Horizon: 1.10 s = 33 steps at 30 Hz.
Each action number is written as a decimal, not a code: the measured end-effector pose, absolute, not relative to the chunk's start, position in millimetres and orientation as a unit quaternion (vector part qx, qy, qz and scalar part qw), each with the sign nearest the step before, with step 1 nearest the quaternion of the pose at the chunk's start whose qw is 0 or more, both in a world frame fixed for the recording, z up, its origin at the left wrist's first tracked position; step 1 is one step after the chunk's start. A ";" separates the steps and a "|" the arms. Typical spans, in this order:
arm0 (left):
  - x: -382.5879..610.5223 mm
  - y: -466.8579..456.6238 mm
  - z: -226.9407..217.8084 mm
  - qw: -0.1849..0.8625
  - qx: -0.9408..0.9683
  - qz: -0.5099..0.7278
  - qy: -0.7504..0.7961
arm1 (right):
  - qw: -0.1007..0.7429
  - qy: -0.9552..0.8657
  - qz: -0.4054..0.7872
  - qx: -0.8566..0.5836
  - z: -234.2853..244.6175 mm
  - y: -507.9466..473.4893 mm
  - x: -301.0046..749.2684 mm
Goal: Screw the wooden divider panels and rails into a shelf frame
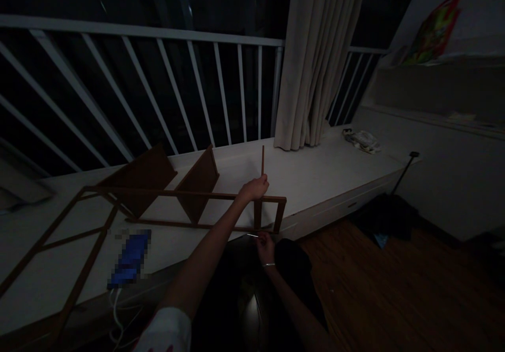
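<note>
A brown wooden shelf frame (pixel 232 196) lies on its side on the white window ledge, with two brown shelf boards (pixel 201 178) standing up from it. My left hand (pixel 255 188) reaches over the frame's near end and is closed around a slim wooden bar (pixel 263 158) that points upward. Whether this bar is joined to the frame cannot be seen. Below it, at the frame's lower rail, my right hand (pixel 265 248) is pinched on a thin shiny metal rod (pixel 252 235) pointing left. Its working end is too small and dark to make out.
A blurred blue object (pixel 131 257) with a white cable (pixel 115 315) lies left on the ledge. White railings (pixel 221 94) and a beige curtain (pixel 311 68) stand behind. Crumpled cloth (pixel 363 141) rests farther right. A dark heap (pixel 384 218) sits on the wooden floor (pixel 363 299).
</note>
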<state>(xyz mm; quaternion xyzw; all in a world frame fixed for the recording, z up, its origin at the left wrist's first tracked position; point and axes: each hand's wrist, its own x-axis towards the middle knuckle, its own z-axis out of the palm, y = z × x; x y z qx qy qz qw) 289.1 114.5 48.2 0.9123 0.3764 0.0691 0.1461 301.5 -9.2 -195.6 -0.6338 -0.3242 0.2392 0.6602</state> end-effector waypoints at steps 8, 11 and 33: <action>289.8 117.3 44.5 0.142 0.914 0.070 0.374 | 0.645 -0.370 0.220 -0.631 -204.8 -8.0 301.4; 289.4 116.1 46.2 0.146 0.911 0.064 0.381 | 0.630 -0.392 0.203 -0.639 -205.8 -9.4 301.4; 289.0 115.4 45.5 0.141 0.910 0.067 0.383 | 0.701 -0.311 0.298 -0.568 -206.8 -8.8 303.1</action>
